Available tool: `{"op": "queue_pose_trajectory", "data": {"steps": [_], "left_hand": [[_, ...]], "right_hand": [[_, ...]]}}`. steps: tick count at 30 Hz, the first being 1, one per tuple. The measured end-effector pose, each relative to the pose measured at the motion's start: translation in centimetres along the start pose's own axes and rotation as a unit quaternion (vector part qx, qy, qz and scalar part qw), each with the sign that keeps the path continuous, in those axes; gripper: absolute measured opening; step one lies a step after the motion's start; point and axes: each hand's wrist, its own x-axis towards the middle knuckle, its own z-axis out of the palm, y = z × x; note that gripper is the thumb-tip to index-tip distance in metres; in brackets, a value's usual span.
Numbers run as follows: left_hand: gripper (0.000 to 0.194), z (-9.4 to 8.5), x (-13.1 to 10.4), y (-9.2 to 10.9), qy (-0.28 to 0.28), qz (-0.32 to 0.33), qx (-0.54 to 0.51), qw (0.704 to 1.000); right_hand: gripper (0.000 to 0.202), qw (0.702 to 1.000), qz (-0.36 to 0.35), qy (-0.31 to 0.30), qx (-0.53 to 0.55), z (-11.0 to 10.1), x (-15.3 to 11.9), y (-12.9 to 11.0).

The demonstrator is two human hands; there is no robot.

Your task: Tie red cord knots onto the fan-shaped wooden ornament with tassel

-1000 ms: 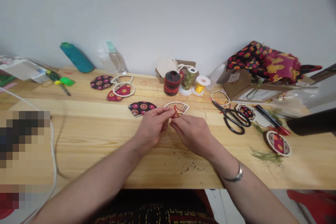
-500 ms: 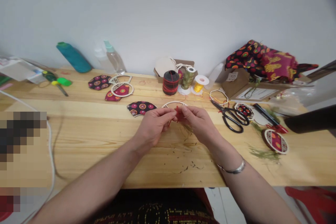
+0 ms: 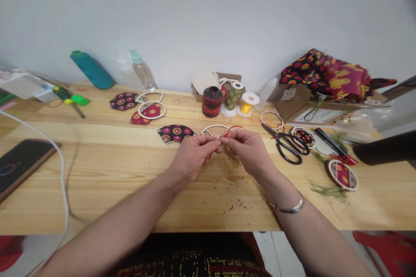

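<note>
My left hand (image 3: 196, 155) and my right hand (image 3: 244, 148) meet over the middle of the table, thumbs and fingertips pinched together. Between them is a thin red cord (image 3: 232, 129), one end curling up behind my right fingers. Olive-green threads (image 3: 232, 158) hang beneath my right hand; whether they join the cord is hidden. Just behind my hands lies a pale fan-shaped wooden frame (image 3: 216, 128), partly covered by them. A dark fan-shaped fabric piece (image 3: 176, 133) with round purple motifs rests beyond my left hand.
Black-handled scissors (image 3: 287, 143) lie to the right, near a round fabric-and-wood ornament (image 3: 343, 175). Thread spools, including a black-and-red one (image 3: 212, 101) and a yellow one (image 3: 248, 104), stand at the back. A phone (image 3: 26, 162) and white cable (image 3: 61, 173) are at left.
My fingertips have drawn closer together and the right hand has shifted slightly. The red cord's end now shows above my right fingers.
</note>
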Motion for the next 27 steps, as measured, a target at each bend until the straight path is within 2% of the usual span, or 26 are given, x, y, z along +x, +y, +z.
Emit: {"op": "queue_pose_trajectory", "data": {"steps": [10, 16, 20, 25, 27], "left_hand": [[0.019, 0.14, -0.17, 0.19, -0.016, -0.008, -0.016, 1.0], [0.018, 0.0, -0.34, 0.42, 0.006, -0.022, -0.027, 0.999], [0.018, -0.09, -0.33, 0.34, -0.014, -0.017, -0.024, 0.999], [0.016, 0.04, -0.33, 0.08, -0.047, -0.007, 0.059, 0.997], [0.013, 0.05, -0.34, -0.02, -0.042, 0.031, 0.125, 0.991]], "right_hand": [[0.018, 0.977, -0.112, 0.029, -0.181, -0.38, 0.2, 0.17], [0.021, 0.96, -0.135, 0.05, -0.241, -0.67, 0.23, 0.13], [0.019, 0.951, -0.151, 0.061, -0.264, -0.68, 0.19, 0.24], [0.016, 0.954, -0.149, 0.063, -0.251, -0.66, 0.13, 0.26], [0.016, 0.959, -0.142, 0.062, -0.236, -0.68, 0.14, 0.23]]}}
